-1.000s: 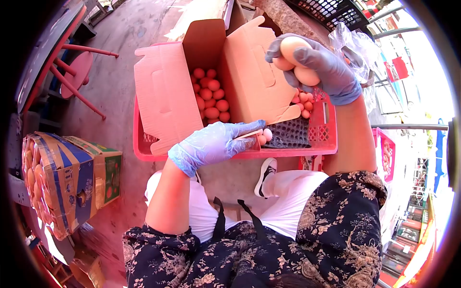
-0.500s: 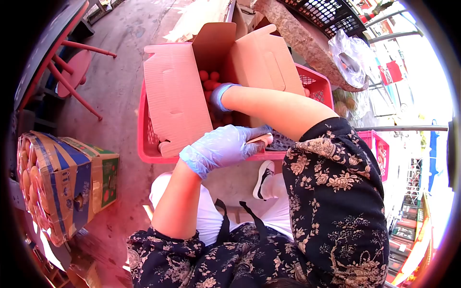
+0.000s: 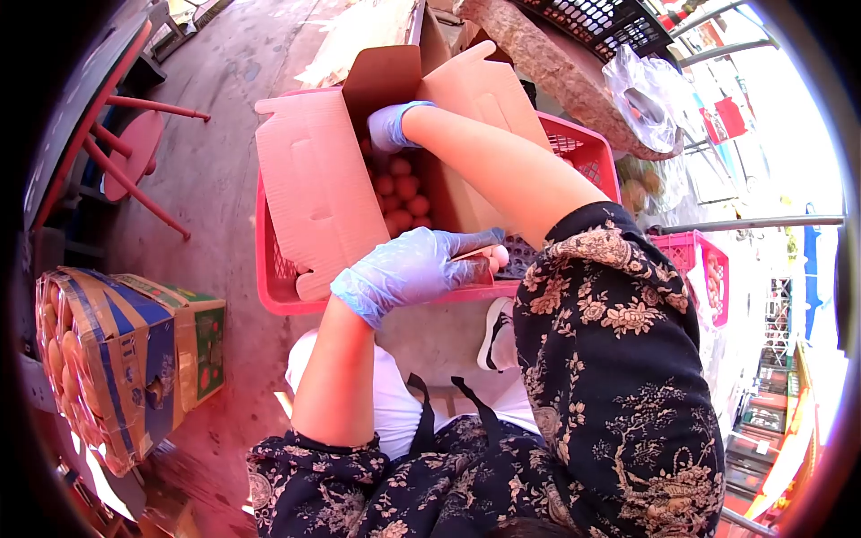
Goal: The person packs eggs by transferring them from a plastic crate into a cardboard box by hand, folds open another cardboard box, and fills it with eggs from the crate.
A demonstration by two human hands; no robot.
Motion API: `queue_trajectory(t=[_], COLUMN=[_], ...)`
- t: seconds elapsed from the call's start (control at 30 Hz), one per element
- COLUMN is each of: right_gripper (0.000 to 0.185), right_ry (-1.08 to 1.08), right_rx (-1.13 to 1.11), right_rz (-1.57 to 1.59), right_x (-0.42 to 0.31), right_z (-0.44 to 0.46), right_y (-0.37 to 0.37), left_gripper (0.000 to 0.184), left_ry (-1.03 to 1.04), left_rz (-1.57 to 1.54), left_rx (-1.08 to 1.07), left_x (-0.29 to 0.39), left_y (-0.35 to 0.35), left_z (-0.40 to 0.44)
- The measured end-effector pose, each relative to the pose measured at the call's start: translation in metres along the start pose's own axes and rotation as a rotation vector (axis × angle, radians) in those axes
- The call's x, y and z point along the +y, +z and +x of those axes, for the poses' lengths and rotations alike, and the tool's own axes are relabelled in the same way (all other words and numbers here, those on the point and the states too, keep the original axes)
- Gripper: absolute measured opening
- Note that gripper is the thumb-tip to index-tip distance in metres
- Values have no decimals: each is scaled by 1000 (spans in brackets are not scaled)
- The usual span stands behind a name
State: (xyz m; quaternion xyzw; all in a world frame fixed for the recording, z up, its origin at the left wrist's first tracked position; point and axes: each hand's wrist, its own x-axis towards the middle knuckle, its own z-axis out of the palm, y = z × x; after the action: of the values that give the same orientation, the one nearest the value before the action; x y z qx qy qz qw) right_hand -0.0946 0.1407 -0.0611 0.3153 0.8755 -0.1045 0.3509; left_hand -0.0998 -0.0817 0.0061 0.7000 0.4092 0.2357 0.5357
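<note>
An open cardboard box (image 3: 309, 179) with raised flaps sits in a pink plastic crate (image 3: 269, 291). Several small, round, reddish things (image 3: 405, 186) lie inside it; whether they are fruit or eggs I cannot tell. My left hand (image 3: 408, 269), in a bluish glove, is closed on a tan cardboard flap at the box's near side. A small pinkish shape shows by its fingertips. Deep at the far left of the box opening is my right hand (image 3: 392, 127), also gloved, above the round things. Its fingers are mostly hidden. A dimpled grey tray (image 3: 520, 255) shows beside my left hand.
A taped carton (image 3: 134, 359) stands on the floor to the left, below a red stool (image 3: 134, 157). Another pink crate (image 3: 700, 260) is on the right. A stone ledge (image 3: 556, 67), a black crate (image 3: 596, 27) and a clear plastic bag (image 3: 641, 99) lie beyond.
My right hand has moved away from me, toward the far end of the box, uncovering more round things. My left hand keeps its hold on the flap.
</note>
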Motion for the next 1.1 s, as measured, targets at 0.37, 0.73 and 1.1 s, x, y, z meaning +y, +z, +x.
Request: queue_trajectory(t=[0.37,0.73,1.1], right_gripper=[36,21,51], right_ry=[-31,-442,240], right_rx=[198,1060,-131], right_rz=[311,544,1169], right_x=[-28,65,136], right_z=[-1,-275,-195], right_y=[28,11,249], left_gripper=[45,47,52], left_ry=[-31,-182,-276], left_rz=[53,-463,-475], left_rx=[-49,-48,20], left_x=[-7,9,25], left_y=[-8,7,22], left_z=[2,20,47])
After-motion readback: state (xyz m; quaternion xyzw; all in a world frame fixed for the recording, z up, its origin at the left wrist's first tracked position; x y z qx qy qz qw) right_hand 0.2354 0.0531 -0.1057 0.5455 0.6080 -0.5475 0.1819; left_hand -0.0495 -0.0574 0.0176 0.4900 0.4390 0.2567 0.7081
